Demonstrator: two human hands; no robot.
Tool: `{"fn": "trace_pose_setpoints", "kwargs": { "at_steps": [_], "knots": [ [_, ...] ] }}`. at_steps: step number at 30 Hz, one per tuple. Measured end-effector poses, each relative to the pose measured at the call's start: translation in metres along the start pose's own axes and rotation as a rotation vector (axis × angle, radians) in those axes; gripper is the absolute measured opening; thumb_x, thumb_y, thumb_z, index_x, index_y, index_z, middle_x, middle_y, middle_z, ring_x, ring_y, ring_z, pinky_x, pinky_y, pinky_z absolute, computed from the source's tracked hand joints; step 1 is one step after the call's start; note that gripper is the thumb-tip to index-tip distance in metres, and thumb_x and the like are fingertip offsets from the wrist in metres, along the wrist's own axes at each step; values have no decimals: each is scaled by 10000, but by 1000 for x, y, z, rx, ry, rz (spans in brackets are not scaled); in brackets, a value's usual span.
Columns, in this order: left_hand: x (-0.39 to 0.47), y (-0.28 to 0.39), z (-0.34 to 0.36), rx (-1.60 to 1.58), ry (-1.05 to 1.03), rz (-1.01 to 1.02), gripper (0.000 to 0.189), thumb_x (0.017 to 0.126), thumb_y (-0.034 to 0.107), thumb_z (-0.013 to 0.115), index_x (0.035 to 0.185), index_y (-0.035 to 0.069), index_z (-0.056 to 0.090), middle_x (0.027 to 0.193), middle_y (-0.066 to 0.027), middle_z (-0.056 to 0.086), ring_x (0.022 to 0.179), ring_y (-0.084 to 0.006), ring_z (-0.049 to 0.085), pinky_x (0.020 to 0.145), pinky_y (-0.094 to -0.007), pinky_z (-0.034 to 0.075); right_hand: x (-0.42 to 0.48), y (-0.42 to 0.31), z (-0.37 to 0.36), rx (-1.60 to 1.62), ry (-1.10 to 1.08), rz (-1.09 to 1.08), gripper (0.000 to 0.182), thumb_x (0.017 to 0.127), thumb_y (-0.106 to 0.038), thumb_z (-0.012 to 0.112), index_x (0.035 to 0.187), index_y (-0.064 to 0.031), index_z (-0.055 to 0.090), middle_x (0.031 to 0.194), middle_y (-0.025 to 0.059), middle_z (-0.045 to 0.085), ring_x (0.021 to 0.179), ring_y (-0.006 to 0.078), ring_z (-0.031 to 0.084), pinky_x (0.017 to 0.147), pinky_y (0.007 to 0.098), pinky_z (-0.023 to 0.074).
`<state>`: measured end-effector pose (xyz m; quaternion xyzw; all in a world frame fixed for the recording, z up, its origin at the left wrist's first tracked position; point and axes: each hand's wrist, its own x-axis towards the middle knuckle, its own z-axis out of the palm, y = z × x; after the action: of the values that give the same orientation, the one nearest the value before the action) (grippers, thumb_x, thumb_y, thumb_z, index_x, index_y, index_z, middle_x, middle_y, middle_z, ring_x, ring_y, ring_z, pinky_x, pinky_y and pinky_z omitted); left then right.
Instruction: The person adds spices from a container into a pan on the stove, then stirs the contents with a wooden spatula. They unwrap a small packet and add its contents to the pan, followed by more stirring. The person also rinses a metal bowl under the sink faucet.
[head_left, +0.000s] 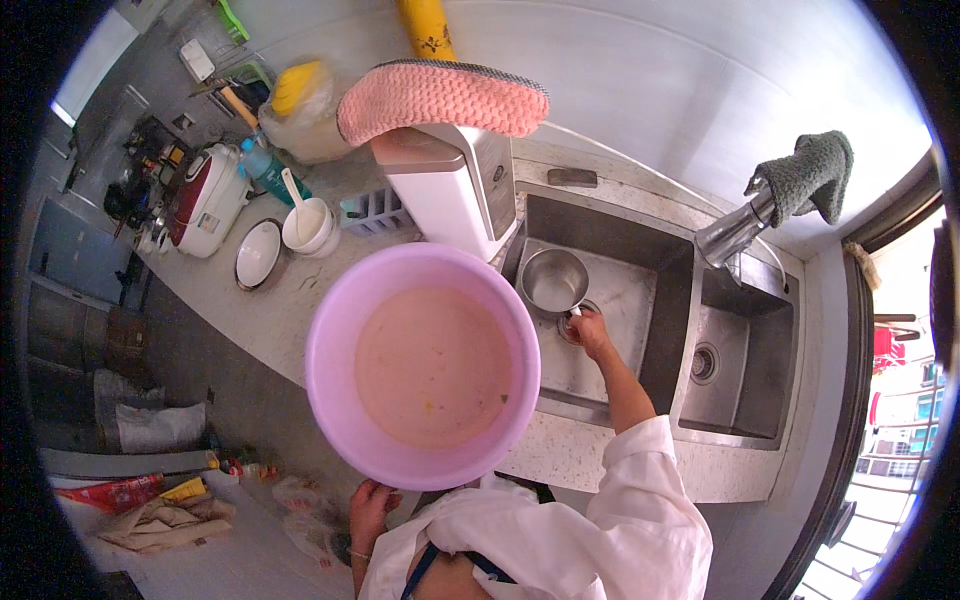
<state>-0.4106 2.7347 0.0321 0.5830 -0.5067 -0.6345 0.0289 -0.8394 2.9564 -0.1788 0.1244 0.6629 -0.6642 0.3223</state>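
A large pink-purple plastic basin (330, 375) holds cloudy liquid with a few small bits in it. It is in front of me, its far side over the counter. My right hand (589, 334) grips the handle of a small stainless steel dipper (555, 280). The dipper's round bowl is over the left part of the large sink bowl (630, 315), beside the basin. By the basin's near rim is my left hand (371, 510), fingers bent and partly hidden; whether it holds the rim cannot be told.
A white appliance (442, 202) carries a pink cloth (450, 101) behind the basin. A grey-green cloth (806, 176) drapes the faucet (735, 232) near the small sink bowl (742, 375). Stacked bowls (311, 232), a white dish (259, 253) and a rice cooker (210, 199) line the counter (281, 319).
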Motion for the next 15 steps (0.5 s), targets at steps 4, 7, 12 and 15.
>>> {"fn": "trace_pose_setpoints", "kwargs": {
  "at_steps": [4,7,12,15],
  "knots": [
    [3,0,0,45,-15,19,229,840,153,554,1007,-3,574,855,-71,610,698,-142,580,628,-261,489,9,15,-4,-219,-26,-30,71,706,-72,538,735,-7,530,619,88,533,501,180,502,445,315,407],
    [6,2,-1,88,-28,8,246,835,162,557,1020,0,574,863,-71,611,703,-141,582,631,-263,489,13,21,-8,-426,36,-139,173,731,-160,601,751,9,567,671,156,579,578,248,543,533,371,433],
    [12,-8,-6,2,-45,40,249,828,181,575,1007,7,578,878,-64,614,705,-136,580,641,-269,490,-6,-20,-2,-1104,350,-686,323,703,-174,642,936,33,556,788,179,590,715,288,596,643,362,487],
    [22,-15,-12,9,-60,103,233,835,180,572,1001,17,583,863,-55,614,691,-129,572,640,-266,486,-36,-90,26,-816,287,-737,411,695,-211,675,1022,12,561,874,209,591,843,321,591,746,369,475]
  ]
}}
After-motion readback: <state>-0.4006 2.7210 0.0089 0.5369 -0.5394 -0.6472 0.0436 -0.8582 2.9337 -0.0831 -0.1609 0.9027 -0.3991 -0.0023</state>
